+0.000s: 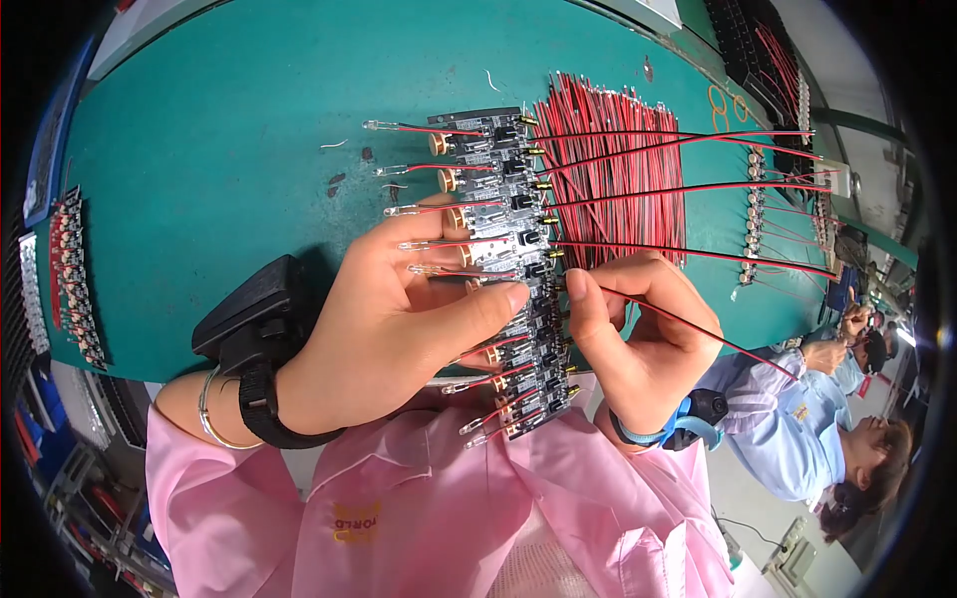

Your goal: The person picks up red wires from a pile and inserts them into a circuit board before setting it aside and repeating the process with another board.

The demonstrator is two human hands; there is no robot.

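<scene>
A long strip of joined circuit boards (521,184) runs down the middle, held up over the table's near edge. My left hand (409,304) grips it from the left, thumb on top and fingers beneath. Small clear LEDs on red-black leads (429,210) and round copper-coloured parts stick out along its left side. My right hand (638,329) pinches a red-black wire (688,321) close to the strip's right edge; its far end trails down to the right. Several more wires (688,186) reach rightward from the upper boards. Whether the pinched wire's tip touches the board is hidden by my fingers.
A thick bundle of red-black wires (623,179) lies on the green table (229,149) behind the strip. Other board strips rest at the left (75,274) and right (753,214). Rubber bands (718,105) lie far right. A person in light blue (797,448) works at the right.
</scene>
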